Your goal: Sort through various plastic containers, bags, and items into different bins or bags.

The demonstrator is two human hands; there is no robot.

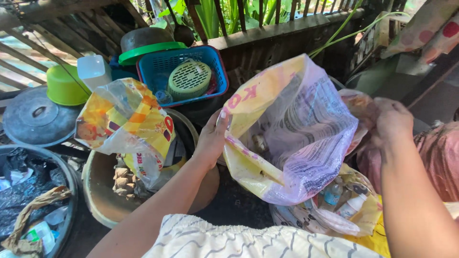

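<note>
Nearest to the camera, a white cloth with thin grey stripes [229, 239] covered the lap of the person, and its lower part was cut off by the picture edge. Both forearms rose from it.

The left hand [212, 138] pinched the near left rim of a large thin plastic bag, yellow and pale purple with print on it [296, 129]; the thumb lay on the outside and the other fingers were hidden behind the plastic. The right hand [389, 119] was pressed together around the right rim of the same bag, and its fingertips were hidden in the crumpled plastic. The bag was held wide open between the two hands, above a darker floor area. Inside it some small pale things were seen, but they were too unclear to name.

Below the bag lay a second clear and yellow plastic bag with small bottles inside [344, 205], partly covered by the first one.

To the left stood a round brown basin [100, 191] holding another crumpled yellow and orange printed bag [126, 124]. At the far left a dark tub [67, 177] with black plastic was cut off.

Farther away were a blue plastic basket [158, 71] holding a round green strainer [190, 79], a lime-green bowl [64, 86], a white plastic container [94, 70] and a wooden fence [287, 33].
</note>
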